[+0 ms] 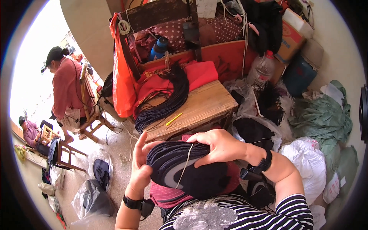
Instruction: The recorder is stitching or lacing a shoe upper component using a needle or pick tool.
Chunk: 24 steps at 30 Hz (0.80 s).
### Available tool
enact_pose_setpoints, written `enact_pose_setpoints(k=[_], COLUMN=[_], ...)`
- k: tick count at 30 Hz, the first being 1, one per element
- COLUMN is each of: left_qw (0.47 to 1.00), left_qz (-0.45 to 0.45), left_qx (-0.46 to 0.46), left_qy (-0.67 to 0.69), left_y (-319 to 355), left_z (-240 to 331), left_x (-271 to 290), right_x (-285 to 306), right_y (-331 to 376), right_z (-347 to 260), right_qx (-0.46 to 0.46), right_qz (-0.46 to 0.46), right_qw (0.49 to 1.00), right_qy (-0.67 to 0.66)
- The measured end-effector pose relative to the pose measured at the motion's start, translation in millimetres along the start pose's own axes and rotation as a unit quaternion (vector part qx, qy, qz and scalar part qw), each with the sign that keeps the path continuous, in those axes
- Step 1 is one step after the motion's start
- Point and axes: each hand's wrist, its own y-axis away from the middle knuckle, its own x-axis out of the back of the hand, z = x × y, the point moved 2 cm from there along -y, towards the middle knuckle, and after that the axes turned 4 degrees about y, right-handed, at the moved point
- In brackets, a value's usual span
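Note:
Over my lap I hold a thick bundle of black, layered fabric pieces (207, 177) with a curved grey band and a pale string tied round it. My right hand (220, 145) grips its upper right edge, thumb in front and fingers over the top. At the left end, my left hand (140, 165) holds the bundle's edge, with the index finger pointing up. Beyond it stands a wooden bench (207, 105). A hank of black cord (174, 94) lies there partly on red cloth (201, 73), near a thin yellow tool (174, 119).
A red plastic bag (122, 84) hangs left of the bench. On the floor at left are plastic-wrapped dark items (96, 197); at right, a white sack (306, 163) and green cloth (322, 115). Two people sit at left, the nearer on a bamboo chair (90, 103).

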Motion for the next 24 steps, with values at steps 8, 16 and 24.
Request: enact_pose_setpoints(k=[8,16,24], left_qw=[0.991,0.968,0.967], left_qz=[-0.054,0.028,-0.01], left_qx=[0.076,0.24,0.207], left_qy=[-0.096,-0.075,-0.149], left_y=[6,-5,-14], left_z=[-25,-21,-24], left_x=[-17,-29,-46], right_x=[1,-39,9], right_y=[21,38,28], right_z=[18,34,2], right_qx=[-0.11,-0.065,0.131], right_qz=[0.213,0.397,0.256], right_qw=[0.876,0.899,0.932], right_qy=[-0.418,-0.174,0.22])
